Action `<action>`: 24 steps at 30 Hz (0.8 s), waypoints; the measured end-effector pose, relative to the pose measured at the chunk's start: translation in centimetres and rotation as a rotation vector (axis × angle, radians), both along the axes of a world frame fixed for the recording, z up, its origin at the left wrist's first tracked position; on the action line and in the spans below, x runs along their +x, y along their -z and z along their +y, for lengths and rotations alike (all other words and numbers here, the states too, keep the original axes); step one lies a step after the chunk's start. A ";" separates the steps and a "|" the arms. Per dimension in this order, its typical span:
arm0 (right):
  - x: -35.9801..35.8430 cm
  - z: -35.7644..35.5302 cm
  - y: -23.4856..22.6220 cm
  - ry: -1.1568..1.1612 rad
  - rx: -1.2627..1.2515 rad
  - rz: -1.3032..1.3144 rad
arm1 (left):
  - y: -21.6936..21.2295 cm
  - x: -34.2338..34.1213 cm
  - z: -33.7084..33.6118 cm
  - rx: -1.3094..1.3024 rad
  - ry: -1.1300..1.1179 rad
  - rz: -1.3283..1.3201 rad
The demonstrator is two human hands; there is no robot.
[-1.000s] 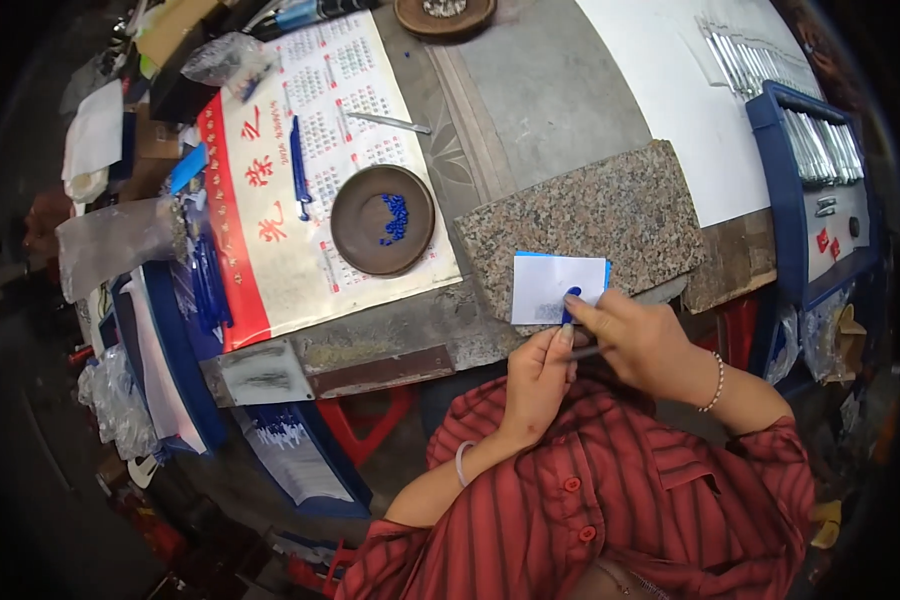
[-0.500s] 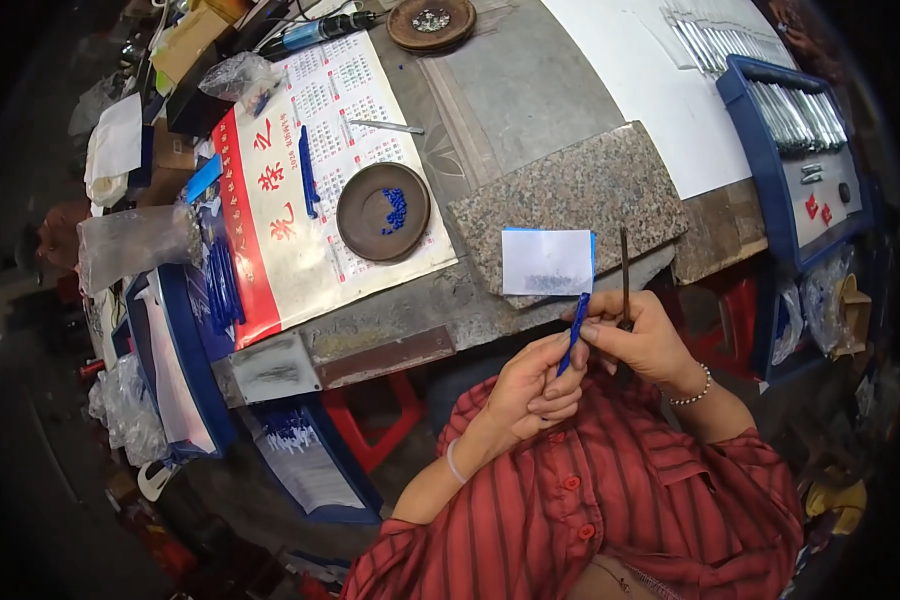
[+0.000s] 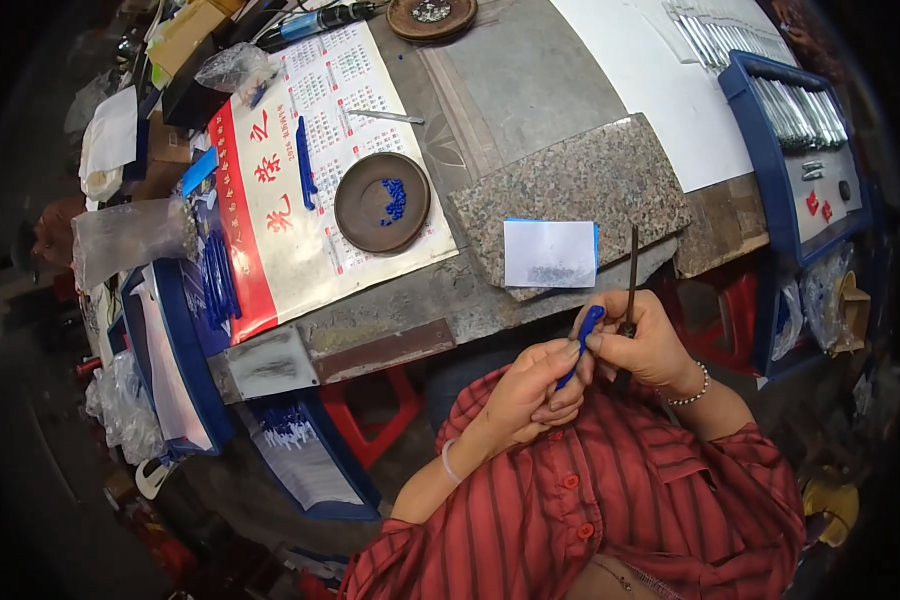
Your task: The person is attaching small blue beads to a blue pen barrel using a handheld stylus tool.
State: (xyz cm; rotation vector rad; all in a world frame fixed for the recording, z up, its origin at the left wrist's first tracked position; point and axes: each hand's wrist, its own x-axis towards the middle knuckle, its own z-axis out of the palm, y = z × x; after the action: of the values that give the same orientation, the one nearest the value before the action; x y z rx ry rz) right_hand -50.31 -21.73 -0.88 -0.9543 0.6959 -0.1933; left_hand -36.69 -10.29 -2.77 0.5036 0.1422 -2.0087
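My left hand (image 3: 542, 390) is closed, its fingers round a slim blue stick (image 3: 591, 326) that looks waxy. At its upper end the stick is thicker and rounded, and its lower end shows below the fingertips. My right hand (image 3: 648, 345) is closed too, thumb and finger pinching the upper part of that stick. A thin dark rod-shaped tool (image 3: 632, 272) with a dark handle end points up out of the same hand. Just beyond both hands, a white paper sheet (image 3: 550, 250) with a grey smudge lies over a blue-edged piece on a speckled stone slab (image 3: 650, 165).
Left of the slab, a round brown dish (image 3: 355, 205) with small blue pieces rests on a calendar sheet (image 3: 270, 280), near a long blue stick (image 3: 304, 165) and metal tweezers (image 3: 388, 116). At right stands a blue tray (image 3: 792, 235) of silvery sticks. Red stools (image 3: 395, 415) are below the table.
The blue stick's upper end now looks thicker and rounded, where it was straight and narrow. My right fingers have shifted slightly on it; the view has tilted a little.
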 end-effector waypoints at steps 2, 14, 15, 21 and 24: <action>-0.2 0.2 0.2 -0.004 0.039 -0.018 | -0.1 0.1 0.2 -0.013 0.046 -0.055; -0.3 -1.5 1.2 0.141 -0.605 0.233 | 2.2 -1.6 -2.0 0.025 -0.150 -0.957; -0.3 -2.0 1.2 0.111 -0.908 0.261 | 2.7 -1.7 -2.0 0.052 -0.174 -0.955; 0.4 -2.8 1.0 -0.219 -1.238 0.299 | 3.7 -2.1 -2.3 0.117 -0.208 -1.045; 0.7 -3.1 1.1 -0.421 -1.413 0.376 | 3.2 -1.8 -2.8 0.097 -0.176 -1.116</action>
State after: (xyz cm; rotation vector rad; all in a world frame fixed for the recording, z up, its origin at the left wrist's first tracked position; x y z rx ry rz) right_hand -49.61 -24.78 -1.98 -2.5096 0.6299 -0.1110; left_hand -38.52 -13.04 -5.98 1.5231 -0.3907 -1.3133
